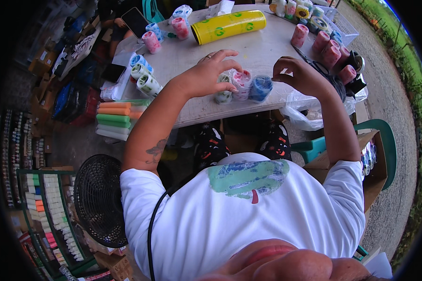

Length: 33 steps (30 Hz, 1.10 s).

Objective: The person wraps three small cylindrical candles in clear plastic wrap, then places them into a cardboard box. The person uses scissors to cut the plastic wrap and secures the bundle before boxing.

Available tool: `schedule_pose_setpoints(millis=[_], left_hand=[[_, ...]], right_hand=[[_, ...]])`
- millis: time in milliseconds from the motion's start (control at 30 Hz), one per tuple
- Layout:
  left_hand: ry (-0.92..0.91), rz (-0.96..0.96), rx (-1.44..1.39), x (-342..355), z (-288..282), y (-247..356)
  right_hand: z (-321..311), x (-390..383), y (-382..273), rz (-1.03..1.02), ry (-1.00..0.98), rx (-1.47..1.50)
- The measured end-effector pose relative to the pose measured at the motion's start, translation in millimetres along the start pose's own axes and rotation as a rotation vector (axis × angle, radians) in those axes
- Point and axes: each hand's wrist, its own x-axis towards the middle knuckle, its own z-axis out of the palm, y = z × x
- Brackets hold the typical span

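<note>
The table [192,108] spreads across the top of the view, its near edge just beyond the person's lap. A black fan [98,201] stands on the left, short of that edge. The yellow roll [229,27] lies on its side toward the far edge, slightly tilted. Bright tubes [113,118] are stacked by the near left corner, and a clear bag [309,117] hangs at the near edge, toward the right corner.

The left hand [204,76] arches in from the left over the middle of the near edge, thumb and fingers spread well apart. Its thumb tip is by the green roll [224,96] and its fingers curve above the pink roll [241,91]; contact with either cannot be told. The right hand [299,77] is bent just beside the blue roll [260,89], index finger and thumb curled toward each other; whether they pinch a bit of film cannot be told.

These three film-wrapped rolls stand side by side in a row just in from the near edge, green leftmost, blue rightmost. More pink rolls [330,55] crowd the right edge, with dark scissors [309,60] between them and the hands.

The step in hand looks like arranging or tidying these three rolls. The next move seems to call for the left fingers to settle around the row and steady it, while the right fingertips deal with the blue roll's side without tipping it.
</note>
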Motion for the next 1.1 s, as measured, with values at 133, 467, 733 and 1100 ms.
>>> schedule_pose_setpoints(millis=[133, 467, 733, 1100], left_hand=[[-0.021, 0.027, -0.06, 4.2, 2.9, -0.6], [-0.117, 0.021, -0.006, 15.2, 4.9, -3.1], [0.098, 0.239, 0.403, 0.1, -15.7, -3.1], [0.003, 0.067, -0.012, -1.6, -31.5, 6.0]], right_hand=[[8.4, 0.4, 3.1, -0.141, 0.123, -0.03], [-0.4, 4.6, -15.8, -0.075, 0.015, -0.087], [-1.7, -1.0, -8.8, -0.06, 0.042, -0.059], [-3.1, 5.9, -7.1, -0.181, 0.068, -0.181]])
